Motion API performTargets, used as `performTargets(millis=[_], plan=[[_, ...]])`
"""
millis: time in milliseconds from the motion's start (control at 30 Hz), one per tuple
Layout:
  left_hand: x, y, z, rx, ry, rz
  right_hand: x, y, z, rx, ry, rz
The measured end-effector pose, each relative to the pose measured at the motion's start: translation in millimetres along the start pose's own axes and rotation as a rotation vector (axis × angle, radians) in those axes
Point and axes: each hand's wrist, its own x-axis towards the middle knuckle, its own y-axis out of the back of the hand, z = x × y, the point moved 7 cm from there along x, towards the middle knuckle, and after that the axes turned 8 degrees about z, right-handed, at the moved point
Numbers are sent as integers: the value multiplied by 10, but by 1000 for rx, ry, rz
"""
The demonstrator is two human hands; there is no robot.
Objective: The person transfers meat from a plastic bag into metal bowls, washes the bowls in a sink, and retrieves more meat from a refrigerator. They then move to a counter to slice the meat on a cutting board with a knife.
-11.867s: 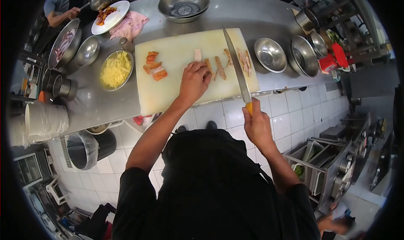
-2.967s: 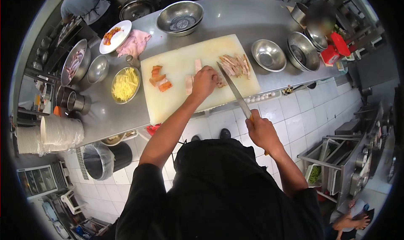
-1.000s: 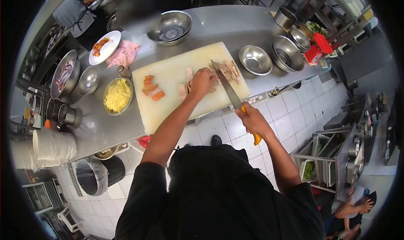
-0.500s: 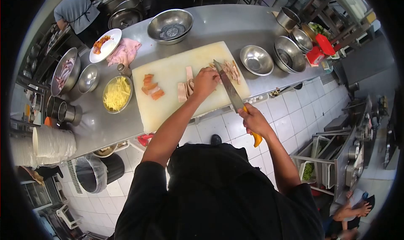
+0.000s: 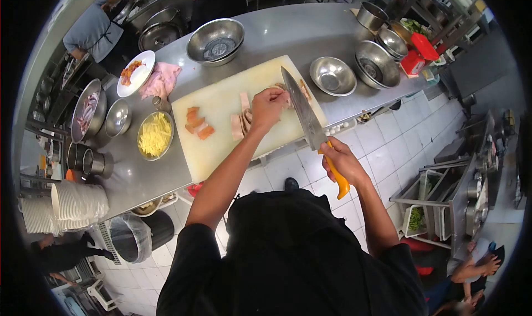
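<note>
My right hand (image 5: 342,162) is wrapped round the yellow handle of a kitchen knife (image 5: 303,110), its broad blade pointing away over the right part of the white cutting board (image 5: 216,155). Just left of the blade, my left hand (image 5: 269,108) has its fingers curled on a piece of pale meat (image 5: 286,99), mostly hidden under the fingertips. Cut meat strips show partly behind the blade. Beside my left wrist lie several pale meat slices (image 5: 237,126). Farther left on the board are orange-tinted meat pieces (image 5: 198,124).
Left of the board stand a bowl of yellow strips (image 5: 155,136), a pepper mill (image 5: 161,104), pink raw meat (image 5: 161,80) and a white plate (image 5: 145,67). Steel bowls (image 5: 333,76) and a red scale (image 5: 418,55) stand right. A person (image 5: 94,36) works across the counter.
The knife has turned so more of its blade face shows, hiding more of the cut strips. My left hand stays at the meat. The whole view has shifted slightly.
</note>
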Motion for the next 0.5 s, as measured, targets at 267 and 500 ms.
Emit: performTargets(millis=[267,500], plan=[[-58,112,284,-86,87,-66,-179,-20,-172,-70,104,-46],[-85,197,225,-200,129,-76,-196,19,-166,36,116,-77]])
